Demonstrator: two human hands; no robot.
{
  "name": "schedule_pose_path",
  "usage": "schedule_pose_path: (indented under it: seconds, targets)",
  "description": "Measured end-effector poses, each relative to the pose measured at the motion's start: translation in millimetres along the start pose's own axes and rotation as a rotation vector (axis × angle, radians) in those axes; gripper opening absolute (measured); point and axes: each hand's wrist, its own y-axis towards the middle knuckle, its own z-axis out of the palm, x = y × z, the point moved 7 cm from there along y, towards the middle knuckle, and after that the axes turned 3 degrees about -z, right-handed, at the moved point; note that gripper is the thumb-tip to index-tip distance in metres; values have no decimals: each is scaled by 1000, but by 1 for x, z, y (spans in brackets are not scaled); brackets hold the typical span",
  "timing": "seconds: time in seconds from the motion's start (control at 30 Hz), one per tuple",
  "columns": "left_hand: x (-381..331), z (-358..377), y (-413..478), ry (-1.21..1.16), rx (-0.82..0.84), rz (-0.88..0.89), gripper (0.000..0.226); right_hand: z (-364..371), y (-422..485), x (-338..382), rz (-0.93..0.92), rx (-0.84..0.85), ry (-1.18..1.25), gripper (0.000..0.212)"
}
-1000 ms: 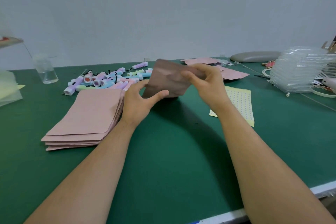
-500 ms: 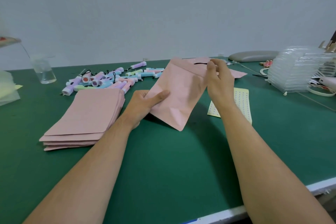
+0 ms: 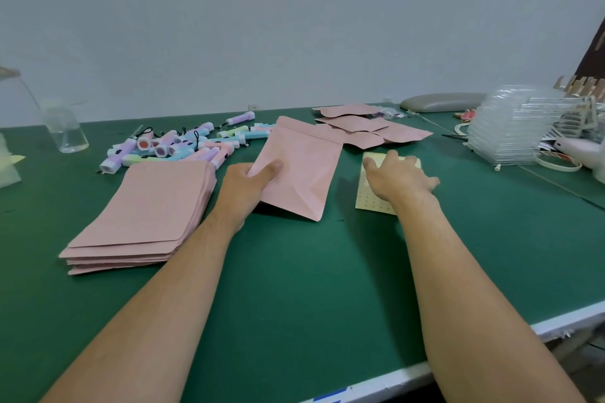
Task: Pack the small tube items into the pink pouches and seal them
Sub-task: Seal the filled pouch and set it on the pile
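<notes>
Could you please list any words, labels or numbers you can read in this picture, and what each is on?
No text here can be read.
yellow sheet: rows of tiny dots, too small to read.
tubes: small dark marks, too blurred to read.
pink pouch: plain face, no print visible.

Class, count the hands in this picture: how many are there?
2. The left hand grips a pink pouch mid-table; the right hand rests on the yellow sticker sheet beside it. None seem hidden.
</notes>
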Motion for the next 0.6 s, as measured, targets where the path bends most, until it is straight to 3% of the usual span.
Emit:
schedule_pose_path:
  seconds: [0.13,0.23,0.47,0.6]
  targets:
    - [0,-7,0,-47,-72,-2,50,-9,-3,19,-263,-82,421,54]
    - [2,-11,2,-79,-103,-21,41,-22,-4,24,-420,-161,472,44]
    - [5,-7,5,-38,-83,-26,37,9,5,6,-294,194,152,58]
    - [4,-7,4,-49,-71,-28,36,7,-3,18,-308,196,337,51]
